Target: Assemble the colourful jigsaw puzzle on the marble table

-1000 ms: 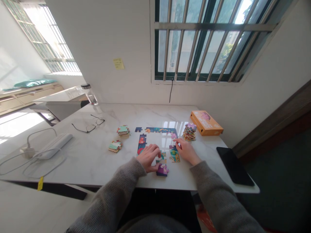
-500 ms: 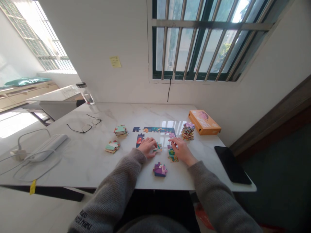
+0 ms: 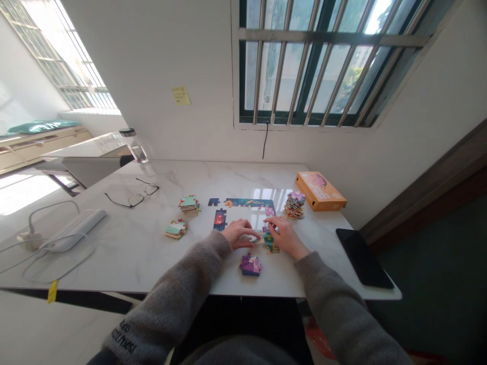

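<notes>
So — L hand (image 3: 239,234) at puzzle pc (image 3: 260,241).

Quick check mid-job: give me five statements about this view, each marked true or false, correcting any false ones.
1. The orange box lies right of the tall stack. True.
2. The glasses are folded shut. False: their arms are spread open.
3. The right hand is at the right side of the puzzle. True.
4. The left hand rests on the purple pile. False: the pile lies apart from both hands.
5. The yellow note is on the wall. True.
</notes>
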The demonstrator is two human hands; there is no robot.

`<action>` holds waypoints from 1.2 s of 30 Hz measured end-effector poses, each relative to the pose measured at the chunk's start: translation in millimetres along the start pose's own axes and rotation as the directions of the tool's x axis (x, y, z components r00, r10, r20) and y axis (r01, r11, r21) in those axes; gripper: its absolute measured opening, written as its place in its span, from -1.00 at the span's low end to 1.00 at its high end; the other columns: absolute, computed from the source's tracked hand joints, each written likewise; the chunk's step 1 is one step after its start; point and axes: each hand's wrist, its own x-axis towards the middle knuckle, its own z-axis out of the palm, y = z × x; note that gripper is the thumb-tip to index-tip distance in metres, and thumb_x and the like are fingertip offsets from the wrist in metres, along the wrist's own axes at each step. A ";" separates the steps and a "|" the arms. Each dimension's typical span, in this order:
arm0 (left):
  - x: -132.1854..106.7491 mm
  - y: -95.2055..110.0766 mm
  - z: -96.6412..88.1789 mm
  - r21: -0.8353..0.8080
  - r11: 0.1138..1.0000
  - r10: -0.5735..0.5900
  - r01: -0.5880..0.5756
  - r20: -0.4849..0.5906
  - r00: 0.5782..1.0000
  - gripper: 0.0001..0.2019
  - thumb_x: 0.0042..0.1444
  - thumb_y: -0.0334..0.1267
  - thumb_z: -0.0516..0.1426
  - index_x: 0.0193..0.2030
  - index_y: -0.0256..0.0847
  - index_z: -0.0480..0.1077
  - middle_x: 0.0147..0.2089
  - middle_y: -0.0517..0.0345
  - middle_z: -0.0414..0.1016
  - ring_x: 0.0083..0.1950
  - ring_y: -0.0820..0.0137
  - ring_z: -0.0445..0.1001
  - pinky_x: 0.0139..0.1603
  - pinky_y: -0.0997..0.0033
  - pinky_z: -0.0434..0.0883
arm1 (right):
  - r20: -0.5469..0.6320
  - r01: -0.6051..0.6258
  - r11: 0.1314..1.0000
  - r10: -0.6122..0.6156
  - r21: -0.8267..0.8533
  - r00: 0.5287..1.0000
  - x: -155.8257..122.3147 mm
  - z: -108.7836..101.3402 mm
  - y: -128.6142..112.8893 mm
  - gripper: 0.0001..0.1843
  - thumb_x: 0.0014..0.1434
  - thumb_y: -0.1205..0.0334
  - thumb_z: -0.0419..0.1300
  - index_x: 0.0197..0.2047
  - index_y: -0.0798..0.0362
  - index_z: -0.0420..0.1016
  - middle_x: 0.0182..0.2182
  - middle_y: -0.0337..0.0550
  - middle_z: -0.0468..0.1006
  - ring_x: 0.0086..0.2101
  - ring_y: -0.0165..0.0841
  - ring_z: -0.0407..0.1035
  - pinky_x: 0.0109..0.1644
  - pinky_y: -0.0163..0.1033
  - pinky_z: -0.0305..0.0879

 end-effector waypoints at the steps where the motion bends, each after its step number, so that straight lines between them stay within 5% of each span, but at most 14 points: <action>1: 2.2 1.7 -0.6 0.003 1.000 0.027 -0.027 0.019 0.999 -0.71 0.17 -0.02 0.25 0.02 0.09 0.55 -0.07 0.08 0.40 -0.02 0.27 0.38 0.08 0.21 0.32 | -0.001 -0.002 1.000 0.002 0.001 1.000 -0.1 -0.1 0.1 -0.72 0.28 0.39 0.05 -0.07 0.01 0.54 -0.21 -0.10 0.59 -0.15 -0.23 0.39 0.02 -0.09 0.32; 13: 15.2 11.7 -5.3 0.099 0.990 0.084 -0.101 0.162 0.983 -0.74 0.08 -0.06 0.33 -0.06 0.14 0.58 -0.10 0.11 0.41 -0.05 0.27 0.39 0.01 0.29 0.33 | 0.036 0.044 0.998 -0.045 0.033 0.998 -6.7 -7.8 -3.2 -0.76 0.29 0.38 0.07 -0.10 0.01 0.54 -0.25 -0.10 0.54 -0.15 -0.23 0.37 0.02 -0.08 0.32; 25: 18.7 12.7 -4.4 0.110 0.986 0.109 -0.129 0.171 0.979 -0.72 0.07 -0.06 0.34 -0.04 0.16 0.57 -0.13 0.12 0.40 -0.07 0.27 0.39 -0.01 0.30 0.33 | 0.223 0.107 0.994 -0.108 0.018 0.969 -43.9 -24.0 -21.3 -0.79 0.18 0.28 0.30 -0.09 -0.05 0.55 -0.12 -0.09 0.50 -0.07 -0.20 0.36 0.10 -0.01 0.33; 36: 17.5 8.4 -2.8 0.093 0.985 0.124 -0.143 0.182 0.975 -0.70 0.13 -0.18 0.30 0.01 0.21 0.55 -0.06 0.12 0.42 -0.05 0.26 0.40 0.04 0.27 0.36 | 0.248 0.124 0.992 -0.119 -0.006 0.962 -50.0 -24.3 -18.6 -0.75 0.27 0.27 0.22 0.01 -0.14 0.55 -0.07 -0.09 0.49 -0.03 -0.20 0.34 0.12 -0.01 0.32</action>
